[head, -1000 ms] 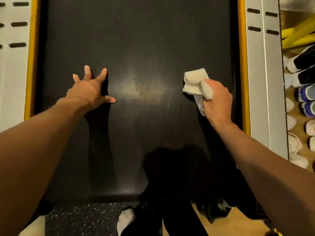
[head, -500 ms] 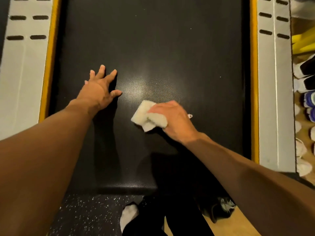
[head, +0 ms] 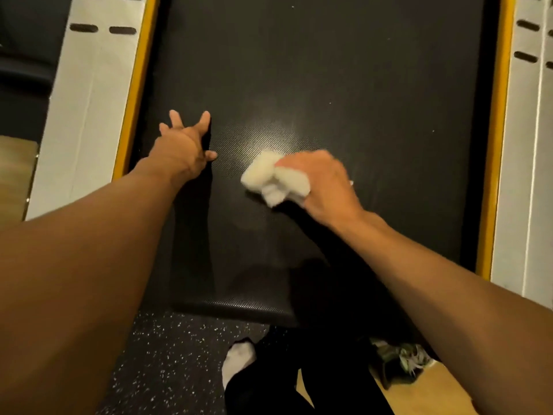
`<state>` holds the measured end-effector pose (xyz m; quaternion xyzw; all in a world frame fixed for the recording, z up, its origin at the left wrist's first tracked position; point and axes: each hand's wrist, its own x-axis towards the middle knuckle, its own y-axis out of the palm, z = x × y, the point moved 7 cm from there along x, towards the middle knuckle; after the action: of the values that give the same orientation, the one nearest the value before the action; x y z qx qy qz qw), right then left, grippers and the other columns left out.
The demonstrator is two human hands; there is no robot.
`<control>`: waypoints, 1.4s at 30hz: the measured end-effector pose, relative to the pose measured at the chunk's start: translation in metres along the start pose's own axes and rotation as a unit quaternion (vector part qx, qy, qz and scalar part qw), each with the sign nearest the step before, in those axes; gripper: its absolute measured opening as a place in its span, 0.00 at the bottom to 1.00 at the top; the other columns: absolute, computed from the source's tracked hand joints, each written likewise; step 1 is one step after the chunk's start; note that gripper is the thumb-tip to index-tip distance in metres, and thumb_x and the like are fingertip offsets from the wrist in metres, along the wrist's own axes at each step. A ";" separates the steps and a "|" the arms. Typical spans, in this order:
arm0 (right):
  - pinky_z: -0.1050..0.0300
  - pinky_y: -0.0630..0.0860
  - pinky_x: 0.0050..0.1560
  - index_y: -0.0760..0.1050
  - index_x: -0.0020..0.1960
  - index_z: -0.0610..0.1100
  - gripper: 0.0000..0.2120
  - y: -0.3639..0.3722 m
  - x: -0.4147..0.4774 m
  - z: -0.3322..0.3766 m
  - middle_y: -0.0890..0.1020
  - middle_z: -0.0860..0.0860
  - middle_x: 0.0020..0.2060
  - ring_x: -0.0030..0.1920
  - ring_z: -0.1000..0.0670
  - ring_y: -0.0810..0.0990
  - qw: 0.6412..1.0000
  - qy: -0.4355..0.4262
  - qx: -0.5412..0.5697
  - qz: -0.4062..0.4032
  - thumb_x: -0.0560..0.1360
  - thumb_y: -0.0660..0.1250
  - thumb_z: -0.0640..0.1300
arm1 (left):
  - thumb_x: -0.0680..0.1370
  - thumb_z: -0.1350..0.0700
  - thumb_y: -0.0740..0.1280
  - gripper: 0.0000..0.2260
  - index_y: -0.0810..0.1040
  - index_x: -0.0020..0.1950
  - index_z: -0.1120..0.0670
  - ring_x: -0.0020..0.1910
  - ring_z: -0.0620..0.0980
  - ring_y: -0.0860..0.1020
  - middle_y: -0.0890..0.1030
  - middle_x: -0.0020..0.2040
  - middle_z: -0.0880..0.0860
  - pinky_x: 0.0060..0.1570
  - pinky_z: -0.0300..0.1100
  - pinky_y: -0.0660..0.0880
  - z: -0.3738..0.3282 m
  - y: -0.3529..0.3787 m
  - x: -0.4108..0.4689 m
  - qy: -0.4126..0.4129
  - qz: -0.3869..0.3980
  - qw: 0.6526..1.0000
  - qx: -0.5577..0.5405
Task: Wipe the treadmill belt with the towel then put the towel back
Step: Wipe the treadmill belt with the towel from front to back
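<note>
The towel (head: pixel 273 181) was white, fluffy and bunched into a wad. Its long axis ran left to right, with the loose end toward the left hand (head: pixel 182 148). The right hand (head: pixel 326 187) gripped it against the black textured belt (head: pixel 359 85), near the middle. The left hand lay flat on the belt with its fingers spread. Yellow strips (head: pixel 136 85) and white rails (head: pixel 89 115) flanked the belt, and a speckled dark floor (head: pixel 167 354) lay at its near end.

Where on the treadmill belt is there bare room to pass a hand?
The far belt, beyond both hands, lies bare between the yellow strips. Also bare: right of the right hand gripping the towel. Tightest is the gap between the left hand and towel.
</note>
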<state>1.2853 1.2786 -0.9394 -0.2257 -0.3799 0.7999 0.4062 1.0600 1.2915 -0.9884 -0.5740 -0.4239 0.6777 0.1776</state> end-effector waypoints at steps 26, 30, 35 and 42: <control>0.50 0.69 0.47 0.79 0.58 0.52 0.20 0.048 0.089 0.028 0.82 0.55 0.53 0.53 0.43 0.77 0.996 0.051 -0.058 -0.051 0.70 0.67 0.36 | 0.78 0.69 0.63 0.34 0.54 0.79 0.50 0.78 0.57 0.51 0.52 0.79 0.55 0.72 0.52 0.61 0.053 -0.026 -0.030 0.110 -0.153 0.982 -0.020; 0.50 0.68 0.43 0.81 0.53 0.52 0.11 0.077 0.038 0.076 0.83 0.55 0.48 0.48 0.43 0.78 0.997 -0.030 -0.058 0.030 0.73 0.65 0.50 | 0.81 0.62 0.62 0.26 0.60 0.78 0.50 0.77 0.61 0.53 0.51 0.79 0.57 0.71 0.57 0.62 0.099 -0.022 -0.041 0.049 -0.184 0.982 -0.005; 0.43 0.75 0.48 0.81 0.51 0.50 0.12 0.067 0.058 0.087 0.84 0.53 0.47 0.47 0.42 0.79 0.999 -0.032 0.000 0.043 0.71 0.63 0.49 | 0.79 0.64 0.64 0.30 0.57 0.78 0.47 0.77 0.62 0.52 0.45 0.80 0.55 0.72 0.56 0.62 0.107 -0.009 -0.035 0.026 -0.115 0.993 -0.023; 0.47 0.71 0.48 0.81 0.55 0.51 0.13 0.103 0.063 0.124 0.83 0.51 0.49 0.50 0.41 0.76 0.987 -0.079 -0.101 0.099 0.71 0.73 0.50 | 0.79 0.69 0.61 0.35 0.50 0.79 0.45 0.78 0.60 0.50 0.45 0.80 0.54 0.71 0.55 0.62 0.113 -0.009 -0.028 0.039 -0.097 0.994 -0.008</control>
<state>1.1177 1.2386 -0.9486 -0.2384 -0.4649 0.8091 0.2690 0.9606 1.2346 -0.9656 -0.5576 -0.4760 0.6309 0.2539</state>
